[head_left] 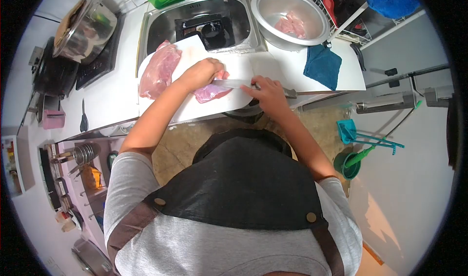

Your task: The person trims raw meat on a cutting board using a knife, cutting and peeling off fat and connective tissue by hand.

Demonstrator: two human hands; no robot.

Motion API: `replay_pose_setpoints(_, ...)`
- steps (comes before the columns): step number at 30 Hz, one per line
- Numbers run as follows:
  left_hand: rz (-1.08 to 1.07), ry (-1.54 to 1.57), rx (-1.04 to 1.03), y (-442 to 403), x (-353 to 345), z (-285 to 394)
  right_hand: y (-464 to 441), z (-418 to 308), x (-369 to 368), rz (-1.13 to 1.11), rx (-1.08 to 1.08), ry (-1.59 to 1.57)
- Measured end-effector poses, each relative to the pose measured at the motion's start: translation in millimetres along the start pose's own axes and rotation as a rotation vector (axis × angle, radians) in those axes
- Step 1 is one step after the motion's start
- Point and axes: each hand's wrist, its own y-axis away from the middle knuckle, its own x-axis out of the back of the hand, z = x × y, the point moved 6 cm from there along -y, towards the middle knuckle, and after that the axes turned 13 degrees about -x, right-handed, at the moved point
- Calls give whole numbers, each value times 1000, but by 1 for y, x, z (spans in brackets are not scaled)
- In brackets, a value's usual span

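Observation:
On a white cutting board (187,111) at the counter's front edge lies a large slab of raw meat (160,74), left of my hands. A smaller piece of meat (212,94) lies nearer the middle, under the knife. My left hand (202,74) is closed over small meat bits (222,75) at the top of that piece; its fingertips are partly hidden. My right hand (268,94) grips the knife (229,83), whose blade points left across the meat, close to my left fingers. A metal bowl (262,20) at the back right holds cut meat pieces (291,24).
Behind the board is a sink (156,35) with a black tray in it. A blue cloth (323,67) lies at the right counter edge. Scissors (84,120), a black stove and a steel pot (95,30) stand left. A dish rack (351,13) is back right.

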Motion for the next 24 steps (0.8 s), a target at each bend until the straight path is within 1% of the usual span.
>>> replay_pose_setpoints(2, 18, 16, -9, -1, -1, 3, -3, -3, -5, 23, 48, 67)
replay_pose_setpoints(5, 28, -34, 50, -4, 1, 8, -11, -7, -8, 52, 95, 97)
replay_pose_setpoints(7, 44, -52, 124, -1, 1, 2, -16, -10, -14, 67, 122, 108)
replay_pose_setpoints(12, 88, -104, 143, 7, 0, -5, -20, -14, -9, 96, 173, 167)
replay_pose_setpoints(14, 123, -127, 146, 11, 4, -7, -17, 0, -6, 92, 111, 158)
replay_pose_setpoints(18, 146, -114, 139, 9, 5, -4, -16, 5, -7, 113, 119, 184)
replay_pose_setpoints(20, 159, -112, 136, 6, 6, -4, -25, -5, -11, 135, 201, 137)
replay_pose_setpoints(21, 151, -104, 157, 6, 7, -7, -25, -3, -9, 136, 203, 138)
replay_pose_setpoints(23, 145, -100, 185, 9, 9, -13, -28, 5, -8, 83, 125, 98)
replay_pose_setpoints(24, 186, -67, 210, 12, 9, -17, -25, 10, -1, 80, 132, 95)
